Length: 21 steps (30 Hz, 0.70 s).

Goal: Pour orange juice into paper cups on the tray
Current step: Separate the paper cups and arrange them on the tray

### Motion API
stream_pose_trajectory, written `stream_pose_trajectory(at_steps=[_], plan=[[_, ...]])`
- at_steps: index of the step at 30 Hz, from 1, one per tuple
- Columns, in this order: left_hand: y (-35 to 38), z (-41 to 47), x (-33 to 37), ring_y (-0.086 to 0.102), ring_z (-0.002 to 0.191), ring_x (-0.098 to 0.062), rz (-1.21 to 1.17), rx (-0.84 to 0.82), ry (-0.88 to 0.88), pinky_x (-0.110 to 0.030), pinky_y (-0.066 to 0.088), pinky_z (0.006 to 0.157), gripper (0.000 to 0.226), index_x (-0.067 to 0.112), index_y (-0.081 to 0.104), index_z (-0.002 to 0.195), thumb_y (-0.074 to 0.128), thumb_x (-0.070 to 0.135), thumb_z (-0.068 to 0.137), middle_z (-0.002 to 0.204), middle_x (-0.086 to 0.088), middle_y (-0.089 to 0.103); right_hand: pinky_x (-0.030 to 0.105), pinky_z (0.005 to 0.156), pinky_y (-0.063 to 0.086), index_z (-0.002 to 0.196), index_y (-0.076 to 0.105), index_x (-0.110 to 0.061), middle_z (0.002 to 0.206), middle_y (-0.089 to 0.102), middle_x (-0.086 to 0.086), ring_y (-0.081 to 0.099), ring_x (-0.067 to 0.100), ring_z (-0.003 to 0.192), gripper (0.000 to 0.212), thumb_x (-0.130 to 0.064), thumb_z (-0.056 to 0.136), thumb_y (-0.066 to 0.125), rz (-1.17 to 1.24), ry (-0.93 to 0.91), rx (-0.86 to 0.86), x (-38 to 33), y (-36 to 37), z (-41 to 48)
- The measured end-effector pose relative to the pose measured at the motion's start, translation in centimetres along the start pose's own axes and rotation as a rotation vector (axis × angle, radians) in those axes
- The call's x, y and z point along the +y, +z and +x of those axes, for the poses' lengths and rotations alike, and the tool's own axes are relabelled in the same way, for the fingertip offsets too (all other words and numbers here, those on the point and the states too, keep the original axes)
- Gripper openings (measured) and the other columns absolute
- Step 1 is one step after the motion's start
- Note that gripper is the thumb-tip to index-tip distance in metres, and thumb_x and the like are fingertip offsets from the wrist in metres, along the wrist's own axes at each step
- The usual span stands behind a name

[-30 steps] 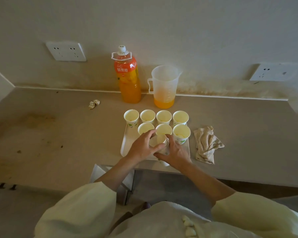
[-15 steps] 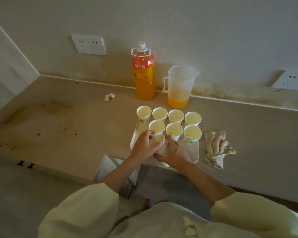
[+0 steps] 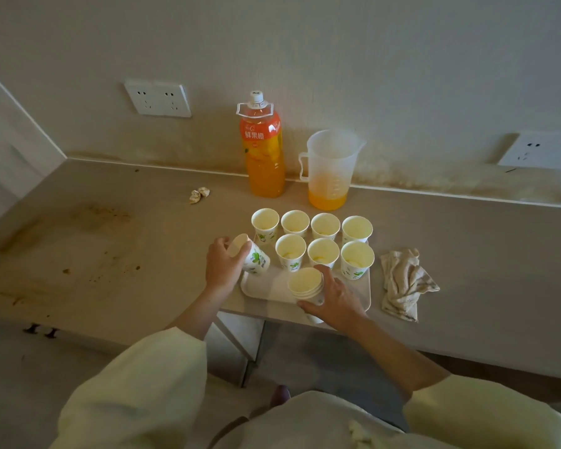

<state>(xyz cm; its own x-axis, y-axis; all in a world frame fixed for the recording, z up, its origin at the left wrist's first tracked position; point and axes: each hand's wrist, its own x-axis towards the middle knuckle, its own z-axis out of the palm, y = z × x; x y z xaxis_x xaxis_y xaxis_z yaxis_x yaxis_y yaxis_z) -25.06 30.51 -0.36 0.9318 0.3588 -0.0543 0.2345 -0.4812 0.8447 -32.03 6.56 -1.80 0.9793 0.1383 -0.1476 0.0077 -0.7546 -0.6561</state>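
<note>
fingers of the left hand [image 3: 222, 270] curled round one tilted paper cup [image 3: 255, 259], apparently for setting down on the tray [image 3: 266, 288] beside them, right hand [image 3: 337, 301] gripping the nested stack [image 3: 306, 283] to steady it, seven upright cups [image 3: 324, 225] just beyond, jug [image 3: 329, 176] and juice bottle [image 3: 264, 150] farther off.

A crumpled cloth [image 3: 405, 283] lies on the worktop [image 3: 467, 238] just right of my right grip [image 3: 337, 299]. Behind my left grip [image 3: 222, 267] sits a small wad of paper [image 3: 199, 195]. Brown stains [image 3: 101, 222] spread well to its left. A double wall socket [image 3: 157, 98] hangs far behind it, and a second socket [image 3: 541, 150] is far back right of my right grip.
</note>
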Motion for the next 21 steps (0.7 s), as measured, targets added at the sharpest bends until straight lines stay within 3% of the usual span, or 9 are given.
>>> stream_pose_trajectory(at_steps=[6, 10, 21], plan=[[1.4, 1.2, -0.4, 0.040, 0.125, -0.026, 0.214, -0.172, 0.171, -0.039, 0.039, 0.102, 0.070, 0.010, 0.042, 0.135, 0.074, 0.034, 0.078, 0.132, -0.010, 0.047, 0.038, 0.096, 0.047, 0.138, 0.031, -0.025, 0.132, 0.058, 0.002, 0.056, 0.023, 0.118, 0.083, -0.052, 0.075, 0.077, 0.011, 0.007, 0.031, 0.5, 0.0, -0.1], [2.4, 1.8, -0.3, 0.039, 0.125, -0.029, 0.225, -0.212, 0.247, -0.032, 0.035, 0.100, 0.066, 0.007, 0.044, 0.133, 0.077, 0.022, 0.077, 0.130, -0.015, 0.046, 0.040, 0.101, 0.046, 0.141, 0.027, -0.027, 0.138, 0.054, 0.000, 0.054, 0.022, 0.124, 0.086, -0.053, 0.075, 0.076, 0.010, 0.013, 0.031, 0.5, 0.0, 0.0], [4.0, 3.2, -1.0, 0.039, 0.121, -0.027, 0.197, -0.231, 0.313, -0.023, 0.032, 0.093, 0.061, 0.008, 0.050, 0.126, 0.078, 0.008, 0.071, 0.124, -0.015, 0.046, 0.040, 0.098, 0.048, 0.140, 0.024, -0.030, 0.138, 0.053, 0.000, 0.055, 0.022, 0.122, 0.089, -0.059, 0.072, 0.074, -0.010, 0.027, 0.043, 0.8, 0.2, 0.0]])
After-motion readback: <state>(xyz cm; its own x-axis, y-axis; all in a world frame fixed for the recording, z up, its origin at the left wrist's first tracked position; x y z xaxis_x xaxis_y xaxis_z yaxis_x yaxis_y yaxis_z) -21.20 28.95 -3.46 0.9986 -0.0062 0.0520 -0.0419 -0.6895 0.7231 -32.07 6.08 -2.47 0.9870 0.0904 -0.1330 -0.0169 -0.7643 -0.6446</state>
